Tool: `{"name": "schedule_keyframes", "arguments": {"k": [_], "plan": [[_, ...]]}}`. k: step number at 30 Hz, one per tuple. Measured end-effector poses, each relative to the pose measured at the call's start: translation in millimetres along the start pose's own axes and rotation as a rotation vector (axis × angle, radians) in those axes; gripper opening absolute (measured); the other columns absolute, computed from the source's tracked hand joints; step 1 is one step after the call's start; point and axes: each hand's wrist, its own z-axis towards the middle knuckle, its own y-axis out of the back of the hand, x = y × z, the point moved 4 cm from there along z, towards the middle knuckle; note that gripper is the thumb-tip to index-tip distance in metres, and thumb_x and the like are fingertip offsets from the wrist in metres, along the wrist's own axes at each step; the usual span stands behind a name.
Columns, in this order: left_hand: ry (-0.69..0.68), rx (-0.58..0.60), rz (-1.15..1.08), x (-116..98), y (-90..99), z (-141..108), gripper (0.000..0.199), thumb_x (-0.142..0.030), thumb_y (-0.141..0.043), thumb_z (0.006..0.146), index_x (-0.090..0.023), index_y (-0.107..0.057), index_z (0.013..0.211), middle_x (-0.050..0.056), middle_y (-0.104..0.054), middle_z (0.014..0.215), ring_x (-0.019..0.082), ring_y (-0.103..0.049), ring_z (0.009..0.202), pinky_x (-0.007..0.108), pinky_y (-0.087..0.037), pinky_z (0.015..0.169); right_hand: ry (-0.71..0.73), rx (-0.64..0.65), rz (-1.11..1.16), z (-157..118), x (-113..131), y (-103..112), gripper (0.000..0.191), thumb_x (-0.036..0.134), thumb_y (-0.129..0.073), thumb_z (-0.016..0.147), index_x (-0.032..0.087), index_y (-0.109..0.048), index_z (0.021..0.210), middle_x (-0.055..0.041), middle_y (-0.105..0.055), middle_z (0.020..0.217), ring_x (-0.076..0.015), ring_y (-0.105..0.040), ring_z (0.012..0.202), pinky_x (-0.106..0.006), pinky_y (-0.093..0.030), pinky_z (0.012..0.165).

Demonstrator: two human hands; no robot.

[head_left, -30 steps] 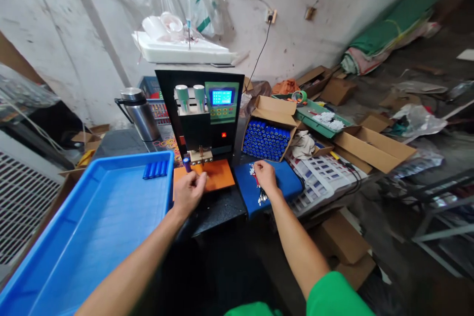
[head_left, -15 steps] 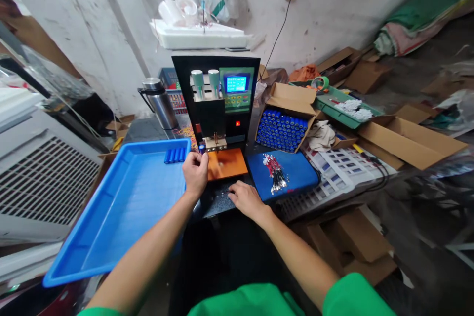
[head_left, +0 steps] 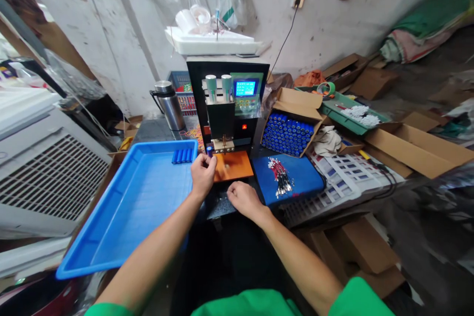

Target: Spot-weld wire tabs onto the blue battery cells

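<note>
1. Head view, with the orange plate (head_left: 239,165) serving as the clock's center: a person in green sleeves is sitting or standing, it is hard to tell which, before a black machine (head_left: 220,118) at 12 o'clock, whose screen (head_left: 245,88) and red switch (head_left: 244,127) are glowing.

2. At 8 to 9 o'clock, the left hand (head_left: 203,175) is pinching its thumb and fingers narrowly around a blue cylinder (head_left: 209,151). The cylinder is standing upright at 10 o'clock, its top showing just beyond the fingers; its lower end is hiding from view.

3. Just short of 6 o'clock, the right hand (head_left: 242,196) is hovering or resting near the dark tabletop (head_left: 218,205), its fingers curling inward; whether they are holding anything, one cannot tell.

4. Between 8 and 9 o'clock, a blue tray (head_left: 148,192) is bearing a short row of blue cylinders (head_left: 181,156) near its own 1 o'clock corner.

5. Between 3 and 4 o'clock, red and black wires (head_left: 277,175) are lying bunched on a blue pad (head_left: 311,177).

6. At 2 o'clock, a cardboard box (head_left: 299,98) is holding stacked blue cells (head_left: 287,133). A steel thermos (head_left: 175,113) is standing toward 10 to 11 o'clock.
</note>
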Motion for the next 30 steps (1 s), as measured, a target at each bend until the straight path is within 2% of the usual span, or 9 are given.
{"name": "schedule_keyframes", "arguments": {"k": [3, 6, 8, 11, 14, 17, 23, 27, 30], "plan": [[-0.085, 0.096, 0.012, -5.2, -1.8, -4.1, 0.035, -0.031, -0.060, 0.083, -0.021, -0.037, 0.059, -0.006, -0.039, 0.055, 0.010, -0.037, 0.052, 0.024, -0.034, 0.053, -0.142, -0.165, 0.584, 10.2, -9.4, 24.3, 0.014, 0.031, -0.059, 0.080, 0.019, -0.061, 0.073, 0.0025, -0.055, 0.059, -0.0122, -0.050, 0.053, -0.023, -0.037, 0.051], [-0.197, 0.272, 0.020, -14.6, -8.2, -11.9, 0.033, -0.031, -0.058, 0.085, -0.020, -0.039, 0.060, -0.005, -0.042, 0.056, 0.010, -0.039, 0.053, 0.024, -0.035, 0.054, -0.252, -0.271, 1.077, 22.8, -18.0, 40.1, 0.022, 0.038, -0.065, 0.072, 0.018, -0.058, 0.074, 0.0087, -0.040, 0.049, -0.0070, -0.034, 0.042, -0.020, -0.023, 0.041], [-0.264, 0.415, 0.016, -21.2, -14.4, -18.9, 0.027, -0.032, -0.058, 0.086, -0.019, -0.046, 0.066, -0.004, -0.047, 0.059, 0.010, -0.042, 0.055, 0.024, -0.037, 0.055, -0.282, -0.343, 1.240, 29.8, -21.1, 44.4, 0.024, 0.037, -0.070, 0.067, 0.018, -0.057, 0.074, 0.0103, -0.037, 0.047, -0.0053, -0.029, 0.041, -0.018, -0.018, 0.040], [-0.367, 0.616, 0.083, -27.8, -24.3, -30.4, 0.019, -0.035, -0.061, 0.085, -0.019, -0.053, 0.080, -0.003, -0.053, 0.067, 0.010, -0.047, 0.058, 0.023, -0.039, 0.056, -0.272, -0.463, 1.335, 36.8, -21.8, 43.6, 0.026, 0.036, -0.073, 0.064, 0.017, -0.057, 0.072, 0.0096, -0.040, 0.046, -0.0046, -0.030, 0.041, -0.018, -0.017, 0.039], [-0.473, 0.728, 0.236, -27.5, -32.5, -38.9, 0.026, -0.041, -0.066, 0.082, -0.019, -0.056, 0.088, -0.002, -0.056, 0.072, 0.011, -0.050, 0.060, 0.024, -0.040, 0.057, -0.268, -0.527, 1.393, 40.7, -18.8, 38.1, 0.026, 0.037, -0.073, 0.064, 0.018, -0.055, 0.070, 0.0090, -0.041, 0.047, -0.0046, -0.032, 0.041, -0.018, -0.019, 0.038], [-0.482, 0.729, 0.309, -21.8, -35.9, -40.0, 0.024, -0.041, -0.063, 0.085, -0.019, -0.057, 0.091, 0.000, -0.060, 0.074, 0.012, -0.053, 0.061, 0.024, -0.041, 0.057, -0.272, -0.528, 1.436, 43.5, -14.3, 33.0, 0.026, 0.036, -0.072, 0.064, 0.018, -0.055, 0.070, 0.0090, -0.042, 0.047, -0.0046, -0.032, 0.040, -0.018, -0.021, 0.038], [-0.351, 0.659, 0.228, -12.7, -33.6, -33.1, 0.017, -0.035, -0.055, 0.091, -0.020, -0.061, 0.087, 0.001, -0.065, 0.075, 0.012, -0.059, 0.064, 0.023, -0.044, 0.060, -0.274, -0.509, 1.473, 45.7, -11.1, 26.4, 0.025, 0.036, -0.071, 0.066, 0.018, -0.055, 0.073, 0.0085, -0.044, 0.048, -0.0047, -0.033, 0.040, -0.019, -0.023, 0.039], [-0.108, 0.583, 0.098, -7.5, -31.5, -28.4, 0.020, -0.039, -0.058, 0.088, -0.019, -0.063, 0.085, 0.001, -0.065, 0.070, 0.013, -0.060, 0.061, 0.023, -0.045, 0.057, -0.264, -0.512, 1.445, 42.9, -15.8, 26.1, 0.028, 0.040, -0.071, 0.068, 0.018, -0.056, 0.074, 0.0077, -0.044, 0.053, -0.0059, -0.037, 0.044, -0.019, -0.025, 0.040], [0.120, 0.519, -0.089, -3.2, -30.9, -24.6, 0.027, -0.044, -0.062, 0.084, -0.017, -0.062, 0.082, -0.001, -0.062, 0.060, 0.012, -0.058, 0.053, 0.023, -0.045, 0.052, -0.218, -0.440, 1.328, 40.6, -18.6, 27.4, 0.030, 0.044, -0.071, 0.072, 0.018, -0.059, 0.079, 0.0055, -0.050, 0.060, -0.0067, -0.042, 0.047, -0.019, -0.029, 0.042]]}}
